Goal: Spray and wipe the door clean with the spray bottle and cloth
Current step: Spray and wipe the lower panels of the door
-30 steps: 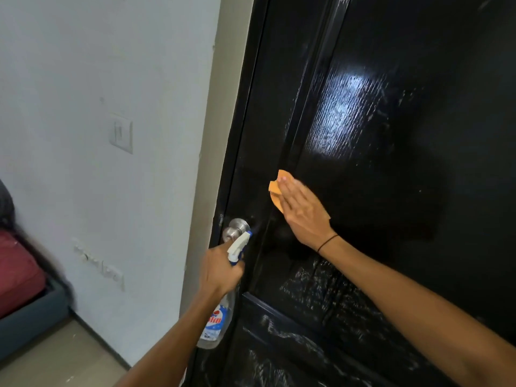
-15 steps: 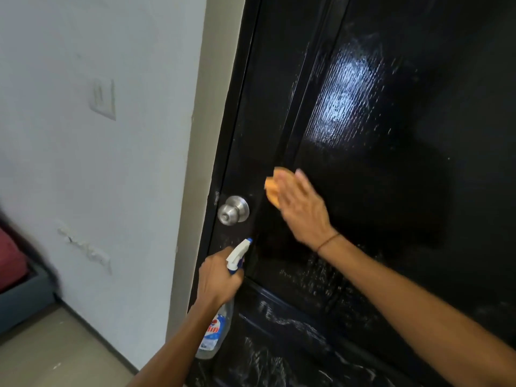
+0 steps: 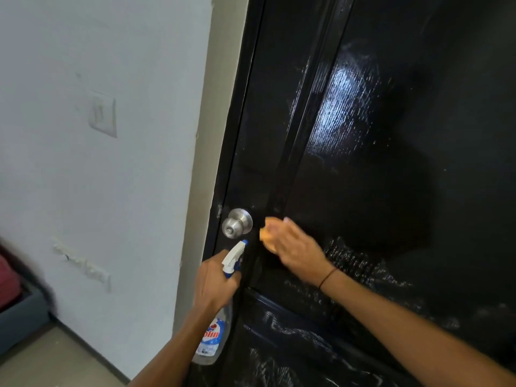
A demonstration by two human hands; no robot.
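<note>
Moved right hand point(image 3: 296, 248) down door point(image 3: 391, 177), flat on mostly hidden, blurred cloth point(image 3: 266, 237) beside knob point(image 3: 237, 224); left hand point(image 3: 213, 283) grips spray bottle point(image 3: 215, 333).

I'm looking at a room in a home, I'd say. A glossy black panelled door point(image 3: 391, 163) with a round metal knob point(image 3: 237, 224) sits in a pale frame point(image 3: 201, 163). Beside it, a plain white wall point(image 3: 83, 177) carries a light switch point(image 3: 102, 116) and low sockets point(image 3: 95, 270). At the floor, a grey base point(image 3: 19, 317) with a red cushion point(image 3: 8, 277) looks like furniture, blurred.
</note>
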